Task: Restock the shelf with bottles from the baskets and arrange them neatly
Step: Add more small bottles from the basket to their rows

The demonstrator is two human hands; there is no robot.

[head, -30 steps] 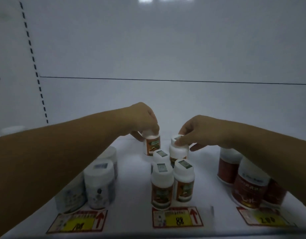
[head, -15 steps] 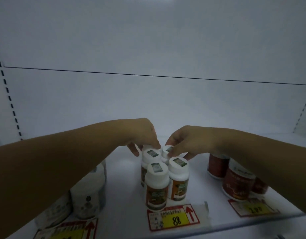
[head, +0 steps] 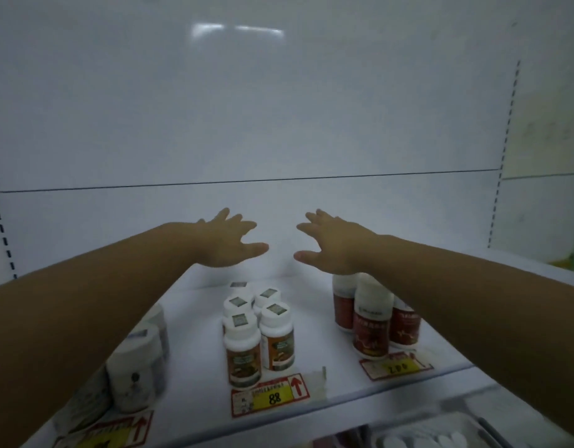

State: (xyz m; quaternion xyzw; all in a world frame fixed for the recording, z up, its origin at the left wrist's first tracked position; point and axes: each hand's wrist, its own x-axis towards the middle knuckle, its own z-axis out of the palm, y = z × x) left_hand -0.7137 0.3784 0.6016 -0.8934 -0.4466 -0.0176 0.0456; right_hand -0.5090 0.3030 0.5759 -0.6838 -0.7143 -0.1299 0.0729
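Several small white-capped bottles with orange-brown labels (head: pixel 258 331) stand in two tight rows on the white shelf (head: pixel 195 376), behind a price tag marked 88 (head: pixel 270 396). My left hand (head: pixel 227 242) and my right hand (head: pixel 332 245) hover above and behind that group, fingers spread, palms down, holding nothing. Neither hand touches a bottle.
Larger red-labelled bottles (head: pixel 373 318) stand at the right, partly behind my right forearm, above a tag marked 200 (head: pixel 397 368). White jars (head: pixel 135 367) stand at the left under my left forearm. White caps in a basket (head: pixel 437 441) show below the shelf edge.
Both hands have let go of the rear bottles and lifted up and back with fingers spread. The two rear bottles now stand in line with the group. The view has tilted.
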